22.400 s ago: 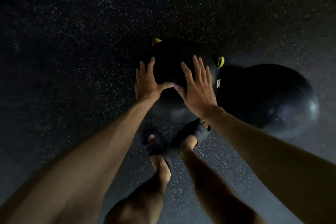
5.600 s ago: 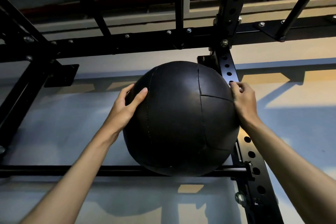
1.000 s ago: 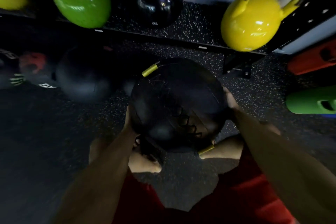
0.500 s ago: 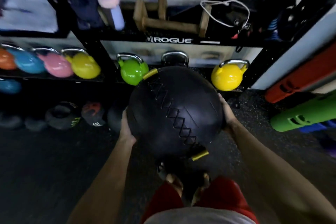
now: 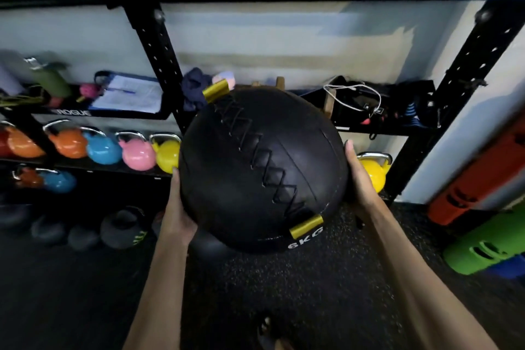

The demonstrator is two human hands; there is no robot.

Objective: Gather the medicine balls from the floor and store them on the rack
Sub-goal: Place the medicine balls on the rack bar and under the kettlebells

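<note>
— Higher now than half a second ago?
— Yes. Left hand [image 5: 177,216] and right hand [image 5: 359,182], palms flat and fingers straight, press the medicine ball [image 5: 261,167] between them, clear of the floor, facing the rack [image 5: 153,45].
— Stored?
— Not yet; lifting and shelving remain.

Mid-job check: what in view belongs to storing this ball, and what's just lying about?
Belongs to the job:
medicine ball marked 6KG; left hand and right hand holding its sides; black rack behind it.

Lying about:
coloured kettlebells; clipboard; green bottle; red cylinder; green cylinder.
</note>
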